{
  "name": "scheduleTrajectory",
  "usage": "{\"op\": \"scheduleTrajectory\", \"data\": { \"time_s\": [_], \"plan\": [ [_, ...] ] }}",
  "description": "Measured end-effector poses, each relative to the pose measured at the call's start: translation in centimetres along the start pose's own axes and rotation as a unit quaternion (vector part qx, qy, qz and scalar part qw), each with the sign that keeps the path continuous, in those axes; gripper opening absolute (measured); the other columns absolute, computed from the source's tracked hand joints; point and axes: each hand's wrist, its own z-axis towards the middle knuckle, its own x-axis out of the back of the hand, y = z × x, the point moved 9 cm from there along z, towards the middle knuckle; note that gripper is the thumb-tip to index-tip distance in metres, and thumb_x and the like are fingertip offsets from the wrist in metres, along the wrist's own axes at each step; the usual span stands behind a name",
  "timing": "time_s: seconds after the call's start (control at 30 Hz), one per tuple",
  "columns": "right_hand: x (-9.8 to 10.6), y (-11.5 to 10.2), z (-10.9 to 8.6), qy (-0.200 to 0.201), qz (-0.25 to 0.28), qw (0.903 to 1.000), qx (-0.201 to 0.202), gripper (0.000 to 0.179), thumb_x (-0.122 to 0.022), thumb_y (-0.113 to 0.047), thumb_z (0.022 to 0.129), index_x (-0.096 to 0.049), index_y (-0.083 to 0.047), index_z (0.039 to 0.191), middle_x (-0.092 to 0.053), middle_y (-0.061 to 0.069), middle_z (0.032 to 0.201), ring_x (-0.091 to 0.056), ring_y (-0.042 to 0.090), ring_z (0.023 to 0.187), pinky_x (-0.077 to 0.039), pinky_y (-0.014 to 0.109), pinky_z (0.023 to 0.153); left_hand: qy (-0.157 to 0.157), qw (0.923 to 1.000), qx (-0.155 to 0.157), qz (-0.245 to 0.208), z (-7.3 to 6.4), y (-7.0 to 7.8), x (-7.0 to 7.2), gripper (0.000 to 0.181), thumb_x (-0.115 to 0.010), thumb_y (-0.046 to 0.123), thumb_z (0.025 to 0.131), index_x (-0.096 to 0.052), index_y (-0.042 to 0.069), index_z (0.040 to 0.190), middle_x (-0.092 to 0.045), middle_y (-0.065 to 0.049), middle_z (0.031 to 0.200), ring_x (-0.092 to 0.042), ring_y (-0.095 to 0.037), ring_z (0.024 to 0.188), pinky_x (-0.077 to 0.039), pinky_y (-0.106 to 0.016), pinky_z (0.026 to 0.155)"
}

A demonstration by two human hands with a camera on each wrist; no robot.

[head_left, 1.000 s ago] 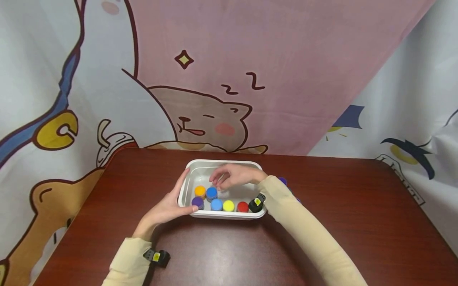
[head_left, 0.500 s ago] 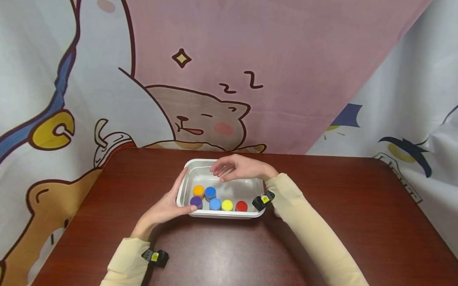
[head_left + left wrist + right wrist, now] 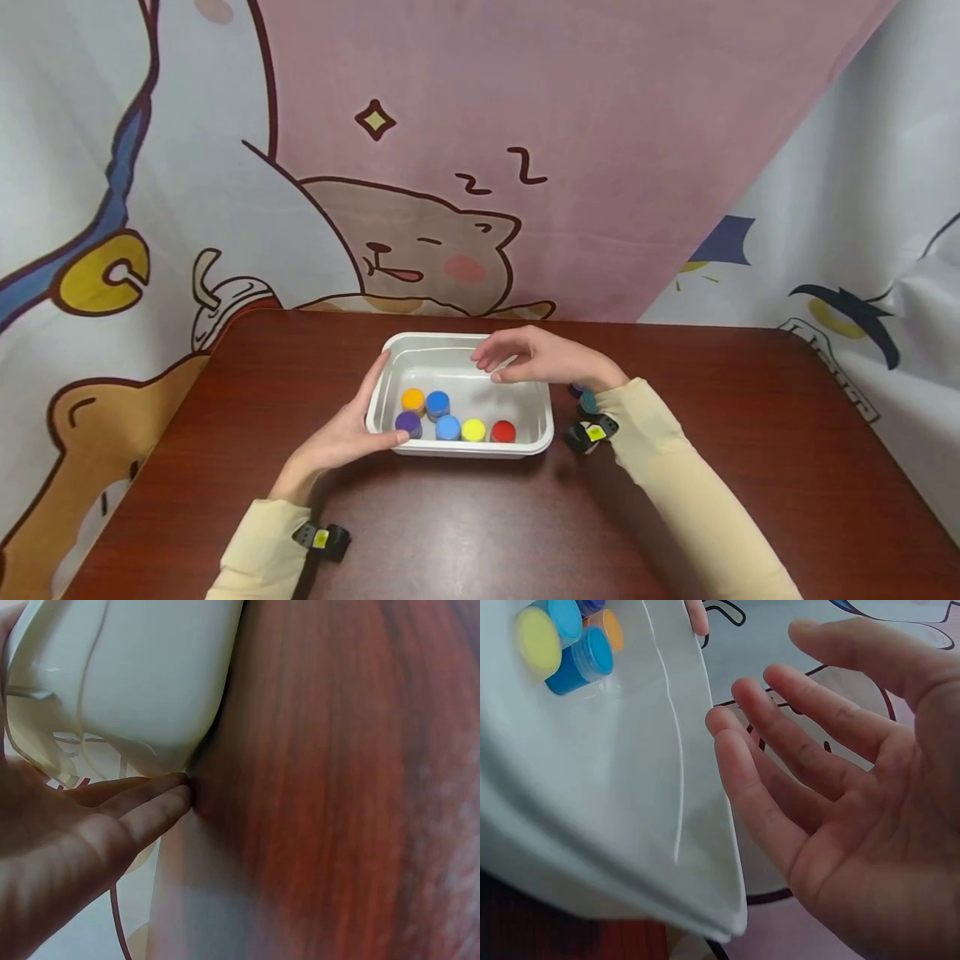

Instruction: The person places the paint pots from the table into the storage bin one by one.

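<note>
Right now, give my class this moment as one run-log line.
left hand: touches white tray; right hand: near tray, holding nothing; six coloured jars: inside tray

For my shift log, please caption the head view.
Left hand holds a white tray of six coloured pots; empty right hand hovers near its far-right corner.

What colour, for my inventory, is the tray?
The tray is white, shown best in the head view.
</note>
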Motion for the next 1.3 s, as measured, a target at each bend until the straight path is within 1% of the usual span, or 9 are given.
{"op": "scheduleTrajectory", "data": {
  "time_s": [0.23, 0.4, 0.57, 0.7, 0.8, 0.93, 1.07, 1.13, 1.3],
  "plan": [
    [0.6, 0.2, -2.8, 0.023, 0.016, 0.9995, -0.011, 0.033, -0.067, -0.008, 0.09, -0.062, -0.004, 0.122, -0.064, 0.007, 0.114, -0.06, 0.029, 0.107, -0.05, 0.035, 0.088, 0.001, 1.0, 0.006, 0.006, -0.2, 0.0, 0.2, 0.108, -0.078, 0.03, 0.079, -0.002, 0.03, 0.155, -0.014, -0.018, 0.157, -0.026, -0.046, 0.135, -0.034, -0.064, 0.098],
    [1.1, 0.5, -4.9, 0.039, 0.021, 0.999, -0.008, 0.03, -0.066, -0.007, 0.091, -0.062, -0.003, 0.121, -0.064, 0.01, 0.113, -0.058, 0.037, 0.108, -0.051, 0.035, 0.088, 0.002, 0.9999, 0.008, 0.011, -0.5, 0.0, 0.4, 0.108, -0.079, 0.029, 0.079, -0.002, 0.031, 0.155, -0.014, -0.019, 0.157, -0.026, -0.046, 0.135, -0.033, -0.065, 0.098],
    [1.6, 1.3, -7.0, 0.059, 0.018, 0.9981, -0.008, 0.03, -0.066, -0.007, 0.091, -0.061, 0.001, 0.119, -0.064, 0.017, 0.112, -0.058, 0.038, 0.106, -0.051, 0.034, 0.088, 0.0, 0.9999, 0.01, 0.01, -0.6, -0.1, 0.4, 0.108, -0.078, 0.029, 0.079, -0.002, 0.032, 0.155, -0.013, -0.019, 0.157, -0.025, -0.046, 0.136, -0.032, -0.066, 0.098],
    [2.0, 2.5, -8.7, 0.084, 0.006, 0.9963, -0.019, 0.028, -0.067, -0.008, 0.09, -0.062, -0.001, 0.117, -0.065, 0.011, 0.11, -0.058, 0.04, 0.106, -0.051, 0.034, 0.087, 0.002, 0.9998, 0.014, 0.015, -0.7, -0.1, 0.4, 0.108, -0.078, 0.029, 0.079, -0.001, 0.032, 0.155, -0.012, -0.019, 0.157, -0.024, -0.047, 0.136, -0.03, -0.067, 0.099],
    [2.3, 3.4, -10.1, 0.111, -0.009, 0.9933, -0.029, 0.025, -0.067, -0.008, 0.091, -0.063, -0.004, 0.115, -0.066, 0.007, 0.107, -0.06, 0.036, 0.103, -0.052, 0.032, 0.083, 0.002, 0.9998, 0.013, 0.017, -0.6, -0.1, 0.4, 0.108, -0.078, 0.028, 0.079, -0.002, 0.03, 0.155, -0.013, -0.02, 0.157, -0.024, -0.047, 0.136, -0.03, -0.067, 0.099],
    [2.6, 4.6, -12.1, 0.153, -0.03, 0.9871, -0.036, 0.025, -0.068, -0.007, 0.09, -0.064, -0.001, 0.113, -0.067, 0.012, 0.104, -0.062, 0.028, 0.097, -0.052, 0.031, 0.08, 0.001, 0.9998, 0.01, 0.016, -0.6, 0.0, 0.3, 0.108, -0.078, 0.028, 0.079, -0.002, 0.03, 0.155, -0.013, -0.02, 0.157, -0.025, -0.047, 0.135, -0.031, -0.066, 0.099],
    [2.3, 5.9, -14.0, 0.182, -0.039, 0.9807, -0.061, 0.027, -0.069, -0.007, 0.089, -0.064, 0.001, 0.114, -0.065, 0.016, 0.107, -0.062, 0.027, 0.097, -0.053, 0.031, 0.079, -0.003, 0.9999, 0.009, 0.013, -0.4, 0.0, 0.2, 0.108, -0.078, 0.03, 0.079, -0.001, 0.031, 0.155, -0.012, -0.02, 0.157, -0.024, -0.046, 0.136, -0.03, -0.066, 0.099],
    [2.1, 6.5, -14.8, 0.192, -0.039, 0.9779, -0.074, 0.027, -0.069, -0.008, 0.089, -0.064, -0.001, 0.115, -0.065, 0.015, 0.109, -0.061, 0.027, 0.097, -0.053, 0.032, 0.08, -0.005, 0.9999, 0.007, 0.008, -0.3, 0.0, 0.1, 0.108, -0.078, 0.03, 0.079, -0.001, 0.03, 0.155, -0.011, -0.019, 0.158, -0.022, -0.045, 0.137, -0.03, -0.066, 0.1],
    [1.8, 7.4, -16.4, 0.228, -0.064, 0.9693, -0.068, 0.027, -0.07, -0.009, 0.089, -0.065, -0.006, 0.115, -0.065, 0.008, 0.111, -0.06, 0.029, 0.1, -0.051, 0.037, 0.085, -0.009, 1.0, 0.001, -0.002, 0.0, 0.2, -0.1, 0.108, -0.078, 0.03, 0.079, -0.001, 0.028, 0.156, -0.01, -0.017, 0.158, -0.022, -0.044, 0.137, -0.03, -0.065, 0.1]
  ]
}}
